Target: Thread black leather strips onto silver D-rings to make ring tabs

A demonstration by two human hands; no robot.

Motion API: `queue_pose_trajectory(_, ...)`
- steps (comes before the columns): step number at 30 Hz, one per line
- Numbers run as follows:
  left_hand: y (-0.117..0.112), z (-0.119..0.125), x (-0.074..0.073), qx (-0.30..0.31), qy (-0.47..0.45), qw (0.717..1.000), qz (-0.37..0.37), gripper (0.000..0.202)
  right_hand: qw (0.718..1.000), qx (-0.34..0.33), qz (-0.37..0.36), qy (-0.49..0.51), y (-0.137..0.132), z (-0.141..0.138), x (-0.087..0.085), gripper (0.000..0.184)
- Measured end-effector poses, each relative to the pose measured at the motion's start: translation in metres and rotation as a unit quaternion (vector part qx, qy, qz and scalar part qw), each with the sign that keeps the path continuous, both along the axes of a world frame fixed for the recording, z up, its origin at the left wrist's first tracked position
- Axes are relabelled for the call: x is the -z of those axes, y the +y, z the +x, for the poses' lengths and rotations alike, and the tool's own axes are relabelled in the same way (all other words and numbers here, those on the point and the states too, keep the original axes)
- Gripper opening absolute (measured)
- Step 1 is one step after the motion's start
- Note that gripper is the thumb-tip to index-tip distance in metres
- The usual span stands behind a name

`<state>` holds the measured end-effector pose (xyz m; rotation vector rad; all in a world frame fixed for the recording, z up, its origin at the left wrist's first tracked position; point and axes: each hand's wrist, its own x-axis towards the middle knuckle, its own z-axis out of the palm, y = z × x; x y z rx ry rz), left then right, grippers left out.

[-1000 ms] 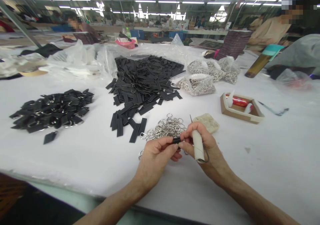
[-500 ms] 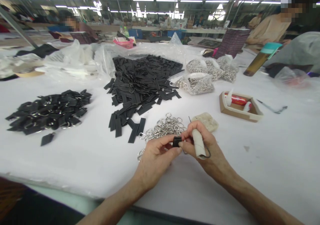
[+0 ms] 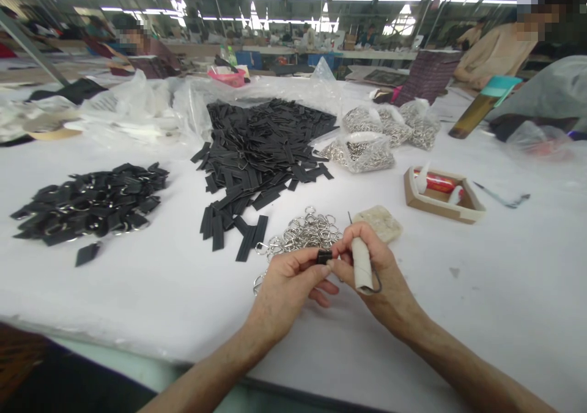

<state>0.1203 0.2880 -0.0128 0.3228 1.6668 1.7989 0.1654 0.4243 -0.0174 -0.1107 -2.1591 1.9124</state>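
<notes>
Holding small black tab (image 3: 324, 256) in a firm fingertip pinch between left hand (image 3: 287, 284) and right hand (image 3: 383, 272), just above metal rings (image 3: 305, 232), with fingers of the right closed around wrapped hook tool (image 3: 362, 266); even pressure and square alignment advisable.

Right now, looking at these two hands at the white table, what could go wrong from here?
The left hand and right hand pinch a small black strap piece; it could slip and drop among the loose metal rings. The paper-wrapped tool in the right hand has a thin wire tip sticking out, which might snag a ring or prick a finger. Stray rings lie by the left hand, so a nudge may scatter them.
</notes>
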Motion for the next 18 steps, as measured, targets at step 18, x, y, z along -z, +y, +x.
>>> queue_pose_trajectory(18,-0.0016,-0.0001,0.0036,-0.048,-0.032,0.998,-0.009,0.009,0.999,0.004,0.038,0.003,-0.0002,0.0024,0.0029,0.015)
